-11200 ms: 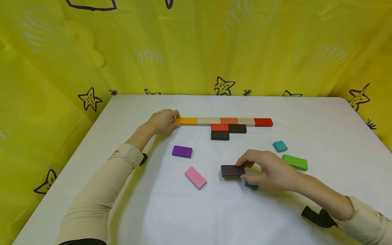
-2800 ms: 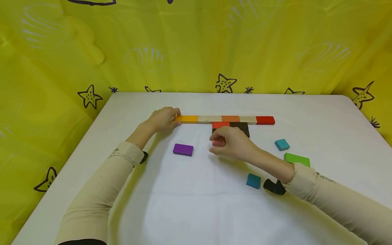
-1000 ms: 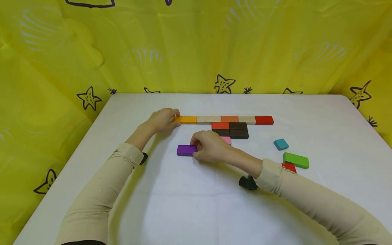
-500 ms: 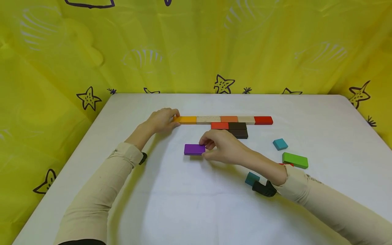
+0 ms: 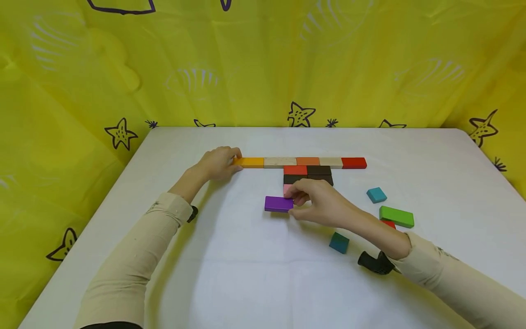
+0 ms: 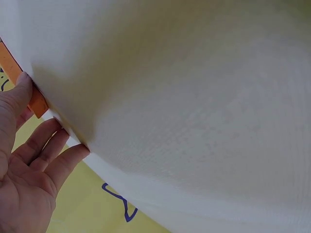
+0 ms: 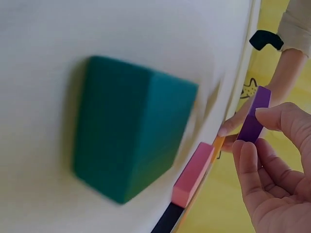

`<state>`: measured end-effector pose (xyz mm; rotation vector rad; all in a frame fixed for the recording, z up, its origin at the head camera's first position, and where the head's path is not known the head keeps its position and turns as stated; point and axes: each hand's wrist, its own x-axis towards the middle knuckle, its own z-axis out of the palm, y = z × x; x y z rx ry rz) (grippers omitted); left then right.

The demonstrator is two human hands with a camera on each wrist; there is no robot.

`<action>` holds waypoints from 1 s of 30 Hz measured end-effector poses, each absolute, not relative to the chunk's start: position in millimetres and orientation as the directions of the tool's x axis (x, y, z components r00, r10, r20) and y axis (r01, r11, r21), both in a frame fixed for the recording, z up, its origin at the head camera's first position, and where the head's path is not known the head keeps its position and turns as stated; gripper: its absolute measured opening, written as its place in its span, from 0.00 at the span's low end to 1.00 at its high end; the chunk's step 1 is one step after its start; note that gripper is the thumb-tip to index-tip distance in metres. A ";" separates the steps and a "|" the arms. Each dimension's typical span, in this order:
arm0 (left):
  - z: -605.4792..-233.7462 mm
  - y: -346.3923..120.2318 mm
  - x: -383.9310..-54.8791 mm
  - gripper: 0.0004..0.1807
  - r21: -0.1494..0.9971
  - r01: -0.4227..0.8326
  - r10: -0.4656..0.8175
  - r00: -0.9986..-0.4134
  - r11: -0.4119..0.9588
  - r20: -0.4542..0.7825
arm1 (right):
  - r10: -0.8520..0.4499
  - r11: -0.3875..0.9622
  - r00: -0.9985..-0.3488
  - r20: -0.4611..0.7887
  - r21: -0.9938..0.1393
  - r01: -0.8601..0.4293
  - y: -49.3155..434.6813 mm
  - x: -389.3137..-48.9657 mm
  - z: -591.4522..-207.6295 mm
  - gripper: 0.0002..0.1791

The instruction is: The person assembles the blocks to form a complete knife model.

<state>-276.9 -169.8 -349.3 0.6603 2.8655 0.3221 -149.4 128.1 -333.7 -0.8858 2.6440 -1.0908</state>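
My left hand (image 5: 219, 163) pinches the left end of a yellow-orange block (image 5: 251, 162); in the left wrist view the thumb lies on one side of this block (image 6: 9, 63), with fingers on the other. That block begins a straight row with pale wooden (image 5: 280, 161), orange (image 5: 307, 161) and red (image 5: 354, 163) blocks. Below the row sit a red block (image 5: 295, 170), dark brown blocks (image 5: 319, 170) and a partly hidden pink block (image 5: 286, 188). My right hand (image 5: 324, 203) holds a purple block (image 5: 277, 204) by its right end, raised just off the table, its shadow beneath.
On the right of the white table (image 5: 246, 283) lie a light teal block (image 5: 376, 195), a green block (image 5: 396, 216) and a red block (image 5: 388, 224) partly covered by the right arm. A dark teal block (image 5: 339, 242) lies nearer. A yellow curtain (image 5: 263, 64) hangs behind.
A dark brown block and then the pink block have joined the group under the row. My right hand has lifted the purple block and carried it right; my left hand has stayed put.
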 end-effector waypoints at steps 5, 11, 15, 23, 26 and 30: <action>-350.1 -170.8 -276.0 0.18 0.241 0.416 0.453 -0.884 0.877 -0.119 | -0.566 0.563 -0.819 0.093 -0.682 -0.467 141.2 -149.2 -337.8 0.16; -350.6 -171.2 -275.9 0.17 0.243 0.420 0.456 -0.883 0.874 -0.113 | -0.542 0.578 -0.835 0.100 -0.676 -0.456 156.6 -145.3 -338.0 0.16; -349.9 -170.3 -275.6 0.17 0.243 0.419 0.454 -0.884 0.875 -0.113 | -0.530 0.591 -0.842 0.104 -0.667 -0.454 165.4 -142.0 -337.1 0.17; -351.3 -169.4 -277.0 0.18 0.244 0.418 0.454 -0.883 0.875 -0.116 | -0.518 0.603 -0.847 0.121 -0.651 -0.461 181.9 -136.9 -337.7 0.16; -351.5 -169.4 -277.6 0.18 0.244 0.420 0.456 -0.882 0.874 -0.115 | -0.509 0.608 -0.852 0.118 -0.651 -0.453 187.9 -135.5 -337.3 0.16; -350.7 -169.8 -277.1 0.17 0.242 0.422 0.457 -0.882 0.874 -0.115 | -0.499 0.618 -0.861 0.102 -0.654 -0.436 195.5 -135.1 -337.3 0.16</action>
